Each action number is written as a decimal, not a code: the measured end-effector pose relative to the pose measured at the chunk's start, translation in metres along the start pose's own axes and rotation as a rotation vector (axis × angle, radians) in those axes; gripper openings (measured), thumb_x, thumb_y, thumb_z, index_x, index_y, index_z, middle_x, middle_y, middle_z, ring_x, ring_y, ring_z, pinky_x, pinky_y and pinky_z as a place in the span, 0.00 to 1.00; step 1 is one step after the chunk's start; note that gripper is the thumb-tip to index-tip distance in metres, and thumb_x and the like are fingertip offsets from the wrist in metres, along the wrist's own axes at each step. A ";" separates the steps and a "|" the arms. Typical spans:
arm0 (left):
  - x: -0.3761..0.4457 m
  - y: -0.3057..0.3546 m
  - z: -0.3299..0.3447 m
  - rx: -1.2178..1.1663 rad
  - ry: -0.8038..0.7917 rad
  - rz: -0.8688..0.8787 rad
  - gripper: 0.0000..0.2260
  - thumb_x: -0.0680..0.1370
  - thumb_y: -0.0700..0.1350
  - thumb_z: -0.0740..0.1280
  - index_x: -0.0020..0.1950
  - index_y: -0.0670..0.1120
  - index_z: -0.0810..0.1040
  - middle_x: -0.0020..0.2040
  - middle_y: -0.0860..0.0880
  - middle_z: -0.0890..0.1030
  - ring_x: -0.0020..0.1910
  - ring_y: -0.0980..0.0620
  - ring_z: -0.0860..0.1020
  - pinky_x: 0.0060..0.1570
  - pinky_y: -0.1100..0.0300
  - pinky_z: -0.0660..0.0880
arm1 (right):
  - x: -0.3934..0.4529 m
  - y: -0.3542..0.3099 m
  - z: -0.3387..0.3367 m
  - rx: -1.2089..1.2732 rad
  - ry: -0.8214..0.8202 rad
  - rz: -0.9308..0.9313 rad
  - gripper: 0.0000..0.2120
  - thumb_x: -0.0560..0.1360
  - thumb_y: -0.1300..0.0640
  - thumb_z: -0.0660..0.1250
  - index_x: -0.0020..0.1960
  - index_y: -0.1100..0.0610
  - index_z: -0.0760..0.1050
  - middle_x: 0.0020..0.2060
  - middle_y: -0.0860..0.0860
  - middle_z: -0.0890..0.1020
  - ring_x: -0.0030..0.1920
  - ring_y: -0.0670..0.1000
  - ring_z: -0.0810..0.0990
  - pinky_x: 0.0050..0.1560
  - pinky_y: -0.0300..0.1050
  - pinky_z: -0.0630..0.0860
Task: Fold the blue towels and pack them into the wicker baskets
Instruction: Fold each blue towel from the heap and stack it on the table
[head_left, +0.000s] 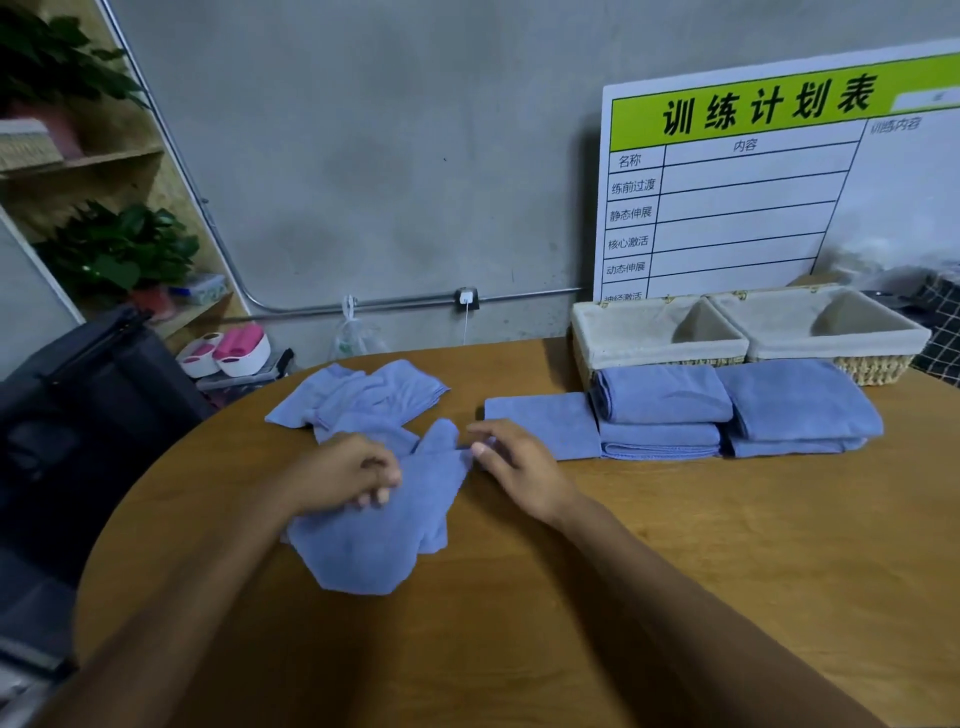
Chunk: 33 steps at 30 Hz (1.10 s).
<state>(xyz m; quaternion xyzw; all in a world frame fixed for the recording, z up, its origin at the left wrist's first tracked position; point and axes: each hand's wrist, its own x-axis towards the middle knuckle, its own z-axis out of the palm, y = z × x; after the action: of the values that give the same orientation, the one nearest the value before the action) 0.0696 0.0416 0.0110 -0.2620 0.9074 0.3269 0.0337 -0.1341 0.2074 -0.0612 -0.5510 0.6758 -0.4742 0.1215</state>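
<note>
A crumpled blue towel (382, 535) lies on the round wooden table (675, 545) in front of me. My left hand (343, 475) rests on its left part with the fingers curled into the cloth. My right hand (511, 465) pinches the towel's right corner. Behind it lies a loose heap of unfolded blue towels (358, 397). One folded towel (543, 423) lies flat to the right. Two stacks of folded towels (662, 410) (797, 405) stand before two lined wicker baskets (657, 332) (826, 325), which hold nothing visible.
A white board with a green header (769, 187) leans on the wall behind the baskets. A dark bag (88, 395) sits off the table's left edge, with shelves and potted plants (119, 249) beyond. The table's near half shows bare wood.
</note>
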 end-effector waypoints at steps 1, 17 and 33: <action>0.006 -0.006 0.006 0.017 0.158 0.041 0.08 0.82 0.40 0.66 0.46 0.43 0.83 0.40 0.51 0.85 0.38 0.57 0.79 0.44 0.58 0.77 | 0.003 0.000 0.005 -0.037 -0.056 0.010 0.14 0.83 0.52 0.62 0.66 0.55 0.76 0.57 0.51 0.79 0.56 0.49 0.77 0.58 0.41 0.72; 0.010 0.024 0.007 0.235 0.545 0.412 0.14 0.77 0.64 0.66 0.43 0.55 0.80 0.36 0.56 0.78 0.40 0.60 0.76 0.40 0.68 0.69 | 0.019 -0.037 -0.001 -0.203 0.232 -0.202 0.08 0.76 0.44 0.69 0.47 0.46 0.84 0.36 0.43 0.82 0.42 0.47 0.71 0.44 0.49 0.69; -0.044 0.146 -0.043 0.332 0.992 0.846 0.05 0.77 0.44 0.72 0.45 0.43 0.86 0.41 0.48 0.80 0.40 0.51 0.76 0.43 0.57 0.73 | 0.003 -0.134 -0.101 -0.027 0.398 -0.400 0.06 0.75 0.56 0.74 0.43 0.55 0.79 0.31 0.47 0.75 0.34 0.44 0.72 0.37 0.36 0.66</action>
<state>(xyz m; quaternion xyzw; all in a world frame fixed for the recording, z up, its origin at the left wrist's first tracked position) 0.0395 0.1301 0.1393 0.0054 0.8781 0.0090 -0.4784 -0.1198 0.2631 0.0965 -0.5711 0.5704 -0.5787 -0.1171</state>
